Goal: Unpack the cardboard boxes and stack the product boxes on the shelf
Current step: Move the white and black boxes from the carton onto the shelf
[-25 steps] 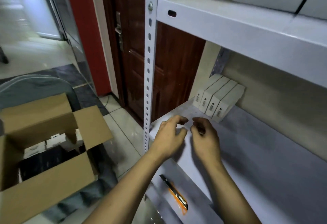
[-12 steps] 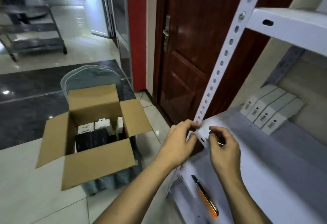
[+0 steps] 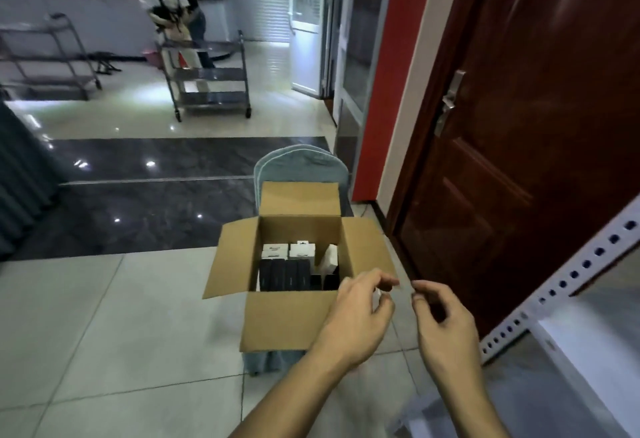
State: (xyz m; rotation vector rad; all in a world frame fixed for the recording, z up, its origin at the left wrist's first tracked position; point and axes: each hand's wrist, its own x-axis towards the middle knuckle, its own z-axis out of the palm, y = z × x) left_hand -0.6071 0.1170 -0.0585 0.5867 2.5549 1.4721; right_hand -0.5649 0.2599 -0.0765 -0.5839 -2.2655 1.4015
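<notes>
the cardboard box [image 3: 298, 320] stands open on a blue-grey covered chair [image 3: 300, 164] at about 6 o'clock from the middle of the view, its four flaps spread out. inside it, a row of black product boxes [image 3: 284, 274] stands along the near side, white product boxes [image 3: 302, 250] stand behind them toward 12 o'clock, and one white box [image 3: 329, 259] leans at the 3 o'clock side. the left hand [image 3: 360, 316] hovers over the box's near right corner, at roughly 5 o'clock from the box's middle, fingers curled with thumb and forefinger drawn together; something small and pale seems to sit between the fingertips, but blur means i cannot tell whether it grips anything. the right hand [image 3: 441, 325] hangs just beside it at 3 o'clock, apart from it, fingers loosely curled and holding nothing visible. the white metal shelf [image 3: 588, 337] with its perforated upright [image 3: 568, 285] fills the 4 o'clock corner. a dark red door [image 3: 540, 126] stands at 2 o'clock. far off at 11 o'clock a person [image 3: 173, 11] stands behind a steel trolley [image 3: 207, 77], with another trolley [image 3: 48, 56] at 10 o'clock
</notes>
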